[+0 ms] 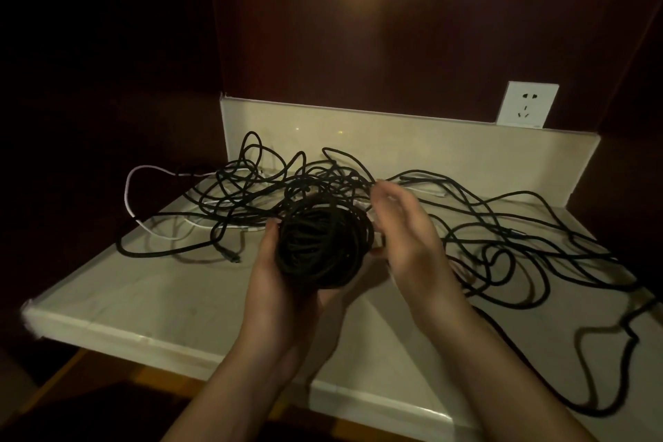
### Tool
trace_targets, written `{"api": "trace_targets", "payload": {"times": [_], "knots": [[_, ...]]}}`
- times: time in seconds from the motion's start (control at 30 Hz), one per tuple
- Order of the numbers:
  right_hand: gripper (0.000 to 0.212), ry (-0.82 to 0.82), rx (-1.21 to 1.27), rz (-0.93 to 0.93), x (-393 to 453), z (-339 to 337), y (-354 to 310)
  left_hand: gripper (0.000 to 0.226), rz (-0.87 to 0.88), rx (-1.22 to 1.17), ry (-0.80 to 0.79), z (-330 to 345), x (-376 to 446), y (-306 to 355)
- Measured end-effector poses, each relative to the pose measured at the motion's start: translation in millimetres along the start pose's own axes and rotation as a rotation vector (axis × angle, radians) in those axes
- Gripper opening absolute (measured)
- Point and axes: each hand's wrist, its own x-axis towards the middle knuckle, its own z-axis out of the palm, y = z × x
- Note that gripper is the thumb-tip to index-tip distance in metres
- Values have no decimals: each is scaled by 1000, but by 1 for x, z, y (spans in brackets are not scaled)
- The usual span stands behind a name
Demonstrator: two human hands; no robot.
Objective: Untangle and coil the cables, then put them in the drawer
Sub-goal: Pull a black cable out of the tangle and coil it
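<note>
A thick coil of black cable [323,248] is held above the pale counter [161,294]. My left hand [276,276] grips it from the left and below, thumb on its rim. My right hand [405,226] is at the coil's right side, blurred, fingers up at the strand that leads back into the heap; whether it pinches that strand I cannot tell. Behind lies a tangle of black cable [272,176], and more black loops [520,248] spread to the right. A white cable [127,194] curves at the left, partly under the black ones.
A low cream backsplash [448,147] runs along the rear, with a white wall socket [527,104] above its right end. Dark wood panels surround the counter. One black loop [610,370] hangs over the front right edge. No drawer is in view.
</note>
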Motion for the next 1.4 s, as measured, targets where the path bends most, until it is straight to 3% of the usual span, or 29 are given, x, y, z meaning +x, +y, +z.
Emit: {"api": "trace_targets", "payload": {"times": [0.1, 0.23, 0.4, 0.57, 0.7, 0.97, 1.13, 1.27, 1.4], "knots": [[70, -45, 89, 177, -27, -1, -3, 63, 59, 61, -47, -6, -6, 6], [65, -294, 406, 428, -58, 12, -3, 46, 226, 279, -63, -21, -18, 7], [69, -353, 588, 423, -71, 32, 8, 56, 404, 567, -116, -46, -31, 6], [98, -339, 469, 290, -84, 53, 22, 48, 438, 629, -90, -70, -33, 14], [68, -273, 314, 55, -98, 55, 24, 50, 416, 578, -80, -82, -43, 15], [53, -161, 320, -78, -109, 66, 26, 41, 452, 514, 1, -73, -65, 17], [34, -56, 106, -263, -112, 63, 25, 42, 518, 607, 113, -59, -86, 14], [27, -63, 58, -313, -118, 53, 24, 42, 385, 551, 79, -53, -98, 15], [26, -142, 84, -232, -124, 42, 18, 56, 326, 677, -120, -59, -112, 26]]}}
